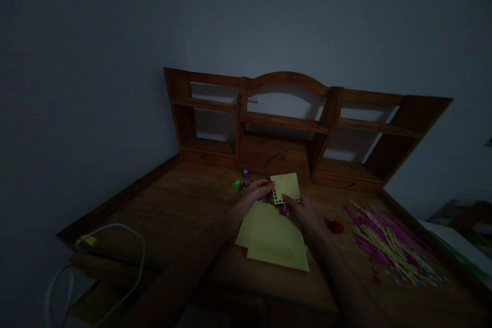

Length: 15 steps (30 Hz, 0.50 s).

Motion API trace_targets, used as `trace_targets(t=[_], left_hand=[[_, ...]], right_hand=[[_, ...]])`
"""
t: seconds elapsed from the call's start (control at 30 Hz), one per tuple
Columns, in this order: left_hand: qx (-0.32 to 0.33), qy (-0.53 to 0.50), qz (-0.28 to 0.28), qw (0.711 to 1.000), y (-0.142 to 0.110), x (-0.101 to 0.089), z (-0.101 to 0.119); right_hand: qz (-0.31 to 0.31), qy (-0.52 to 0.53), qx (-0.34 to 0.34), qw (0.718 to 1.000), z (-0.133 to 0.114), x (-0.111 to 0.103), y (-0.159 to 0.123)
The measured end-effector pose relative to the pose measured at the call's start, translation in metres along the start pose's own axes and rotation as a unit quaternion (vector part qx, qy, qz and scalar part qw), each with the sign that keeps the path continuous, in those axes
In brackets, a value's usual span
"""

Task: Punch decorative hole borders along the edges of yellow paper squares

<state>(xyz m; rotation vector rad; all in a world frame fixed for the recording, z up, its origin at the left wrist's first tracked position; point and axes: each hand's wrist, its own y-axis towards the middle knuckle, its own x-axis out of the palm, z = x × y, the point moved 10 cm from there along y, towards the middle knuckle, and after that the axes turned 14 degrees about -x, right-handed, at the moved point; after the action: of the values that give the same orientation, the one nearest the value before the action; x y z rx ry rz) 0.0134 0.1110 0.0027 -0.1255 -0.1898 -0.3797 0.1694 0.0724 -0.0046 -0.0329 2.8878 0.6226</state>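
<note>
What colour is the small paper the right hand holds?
The small paper is pale yellow with dark spots, seen in the head view.

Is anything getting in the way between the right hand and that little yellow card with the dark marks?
Nothing visible does: the right hand has its thumb on the small yellow card, near the lower edge. The larger yellow sheets lie on the desk, not between them.

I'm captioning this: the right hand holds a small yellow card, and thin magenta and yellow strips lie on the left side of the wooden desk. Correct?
No: the head view shows thin magenta and yellow strips on the right side of the wooden desk. The rest holds.
</note>
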Motion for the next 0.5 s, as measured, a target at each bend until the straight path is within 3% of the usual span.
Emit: trace_targets(t=[0.3, 0.5], left_hand=[[-0.018, -0.12, -0.003, 0.993, -0.002, 0.0, 0.005], [0.012, -0.124, 0.049, 0.991, -0.004, -0.019, 0.015]], right_hand=[[0.024, 0.016, 0.007, 1.0, 0.009, -0.002, 0.001], [0.038, 0.008, -0.001, 0.999, 0.006, -0.006, 0.001]])
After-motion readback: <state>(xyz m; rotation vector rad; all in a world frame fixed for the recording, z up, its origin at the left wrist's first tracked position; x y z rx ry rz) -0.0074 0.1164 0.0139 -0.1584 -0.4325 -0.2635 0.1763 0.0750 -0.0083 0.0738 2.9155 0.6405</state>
